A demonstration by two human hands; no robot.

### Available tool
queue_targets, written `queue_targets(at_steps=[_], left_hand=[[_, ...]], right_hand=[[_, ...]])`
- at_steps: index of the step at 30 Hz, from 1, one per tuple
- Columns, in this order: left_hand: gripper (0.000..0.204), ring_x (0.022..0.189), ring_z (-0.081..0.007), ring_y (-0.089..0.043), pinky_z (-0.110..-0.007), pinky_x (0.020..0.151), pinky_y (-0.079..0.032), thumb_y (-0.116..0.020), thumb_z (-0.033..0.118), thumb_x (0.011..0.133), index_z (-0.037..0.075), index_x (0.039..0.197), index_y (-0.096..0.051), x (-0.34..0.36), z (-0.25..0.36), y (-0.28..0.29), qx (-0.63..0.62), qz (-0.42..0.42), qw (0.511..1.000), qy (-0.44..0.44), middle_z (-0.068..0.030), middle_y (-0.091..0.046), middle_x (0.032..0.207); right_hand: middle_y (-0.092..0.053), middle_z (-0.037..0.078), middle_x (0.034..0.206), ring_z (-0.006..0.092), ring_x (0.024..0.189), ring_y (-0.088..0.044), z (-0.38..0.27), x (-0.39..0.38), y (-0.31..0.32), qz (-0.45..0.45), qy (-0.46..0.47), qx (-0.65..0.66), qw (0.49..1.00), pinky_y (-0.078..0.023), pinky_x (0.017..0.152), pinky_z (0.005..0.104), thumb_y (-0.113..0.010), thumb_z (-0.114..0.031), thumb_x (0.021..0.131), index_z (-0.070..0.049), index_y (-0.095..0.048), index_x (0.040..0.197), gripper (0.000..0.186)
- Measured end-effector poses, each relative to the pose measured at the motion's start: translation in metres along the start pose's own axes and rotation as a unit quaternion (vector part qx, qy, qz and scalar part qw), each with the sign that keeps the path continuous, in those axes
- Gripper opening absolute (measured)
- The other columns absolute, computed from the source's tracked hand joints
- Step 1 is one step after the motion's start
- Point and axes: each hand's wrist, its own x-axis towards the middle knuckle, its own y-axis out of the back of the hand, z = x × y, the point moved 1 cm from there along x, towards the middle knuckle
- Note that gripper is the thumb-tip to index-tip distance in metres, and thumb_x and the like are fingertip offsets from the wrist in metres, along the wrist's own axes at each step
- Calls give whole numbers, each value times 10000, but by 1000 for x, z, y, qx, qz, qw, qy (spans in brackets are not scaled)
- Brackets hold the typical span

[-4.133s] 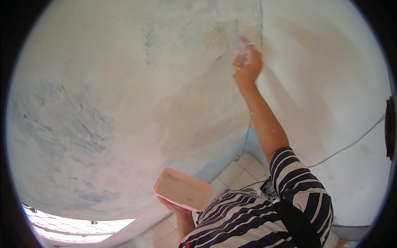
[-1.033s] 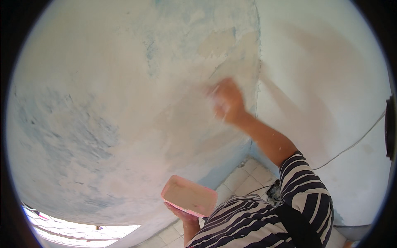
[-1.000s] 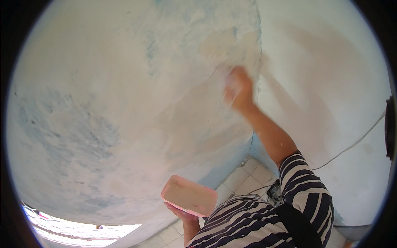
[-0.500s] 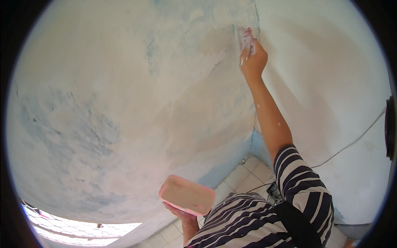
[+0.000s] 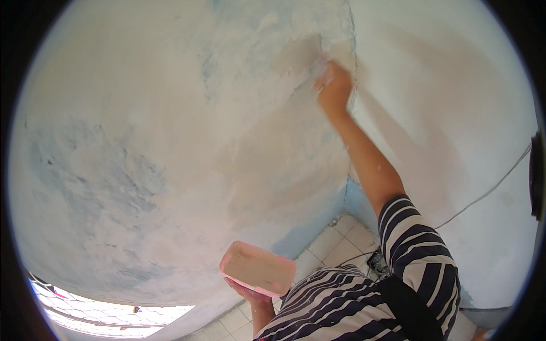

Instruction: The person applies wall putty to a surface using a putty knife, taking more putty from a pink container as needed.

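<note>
My right hand (image 5: 334,85) is raised against the patchy wall (image 5: 170,113), close to the corner. It grips a putty knife (image 5: 322,67), smeared by motion and partly hidden by the fingers; the earlier picture shows its reddish, putty-coated body. Darker, damp-looking putty (image 5: 298,54) lies on the wall just left of the blade. Low in front of me, my left hand (image 5: 250,291) supports a pink plastic tub (image 5: 230,257) from below and the side. Beige putty (image 5: 259,271) with a flat surface fills the tub.
A paler wall (image 5: 455,113) meets the patchy one at a vertical corner on the right. A thin cable (image 5: 483,197) runs along it toward a dark object (image 5: 536,176). A dark item (image 5: 375,262) lies on the tiled floor (image 5: 327,243). A grated window (image 5: 119,318) is at lower left.
My right hand has swept left and slightly down with the putty knife, away from the corner. A darker patch of putty now shows at the wall. The left hand and tub barely moved.
</note>
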Motion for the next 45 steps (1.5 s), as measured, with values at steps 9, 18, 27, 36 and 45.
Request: queue_targets(at_steps=[9,18,27,36,45], left_hand=[[697,1143,-237,-552,-420,926,-507,-379,717,921,172,1350,-441,4,2,17,24,15,999,-37,-39,-526,1259],[692,1154,-240,-545,-422,935,-500,-368,708,930,169,1360,-428,-2,8,17,7,48,998,-28,-41,-512,1280],[674,1184,-245,-539,-424,959,-491,-375,689,939,175,1370,-433,-3,-2,15,-24,16,999,-15,-36,-525,1300],[523,1144,-213,-532,-402,960,-474,-339,538,1018,130,1328,-438,-2,10,-8,120,41,982,-141,-47,-512,1252],[491,1141,-198,-536,-384,954,-482,-358,535,1014,164,1324,-444,1,13,-27,71,58,990,-110,-23,-522,1237]], right_hand=[[-609,89,832,297,767,-592,-23,-68,12,-70,-84,167,980,-482,685,446,-581,-22,722,-77,-662,1010,305],[-635,112,857,317,740,-553,-113,-102,22,-137,243,148,949,-435,808,470,-577,18,678,-65,-669,987,333],[-546,18,706,78,582,-502,2,-88,7,-48,-86,158,983,-414,514,252,-569,-15,907,-20,-654,1021,142],[-660,67,1094,158,997,-614,-104,-166,64,-174,-401,454,776,-486,918,314,-604,10,900,-20,-595,1144,246],[-591,148,1234,241,1114,-593,-120,-185,128,-166,-500,533,663,-501,967,384,-576,56,902,-1,-508,1251,360]])
